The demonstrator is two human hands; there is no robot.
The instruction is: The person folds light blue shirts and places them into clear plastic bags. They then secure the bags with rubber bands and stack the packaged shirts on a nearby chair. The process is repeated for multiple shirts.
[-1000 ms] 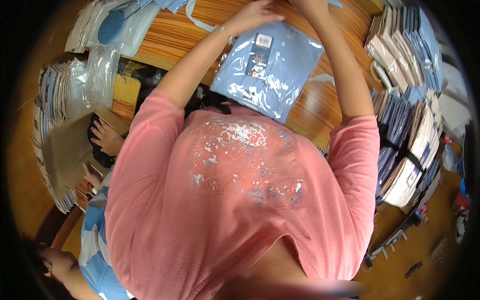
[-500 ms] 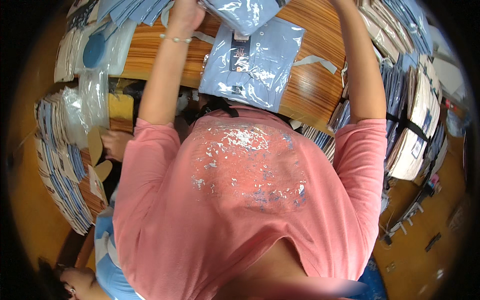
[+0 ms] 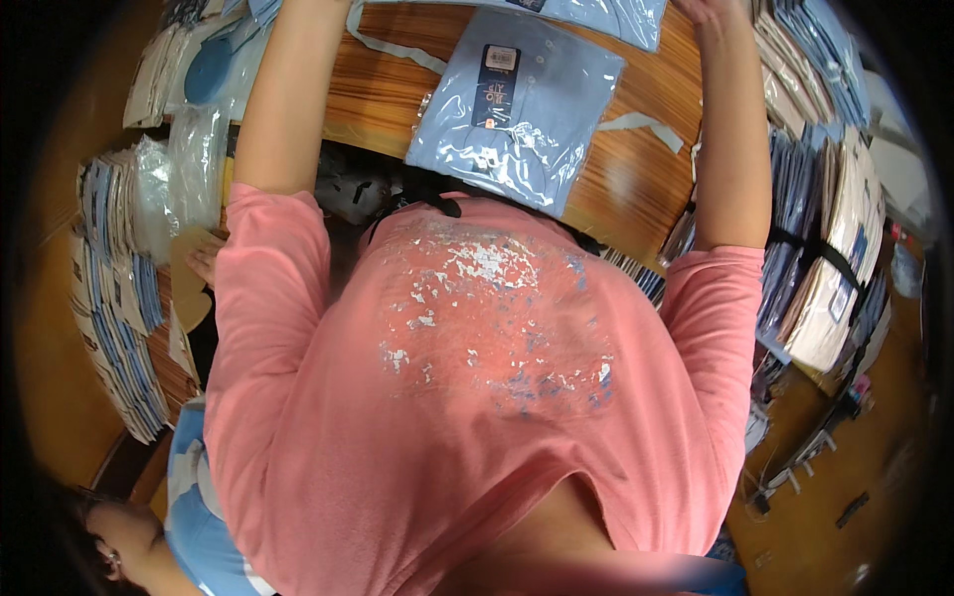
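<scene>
Bagged blue shirt (image 3: 517, 104) lies untouched; right hand (image 3: 708, 10) mostly cropped.

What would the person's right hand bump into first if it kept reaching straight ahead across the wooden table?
The right hand sits at the picture's top edge, close beside a pale blue folded shirt in clear plastic wrap. Beyond that edge nothing shows, so what it would meet first cannot be told.

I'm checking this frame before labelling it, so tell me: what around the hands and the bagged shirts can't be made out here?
- Left hand: head view, cut off by the top edge.
- Right hand: only its heel shows at the top edge; fingers and grip hidden.
- Upper bagged light blue shirt: mostly cut off at the top edge.
- Front edge of the wooden table: hidden by the pink shirt.
</scene>
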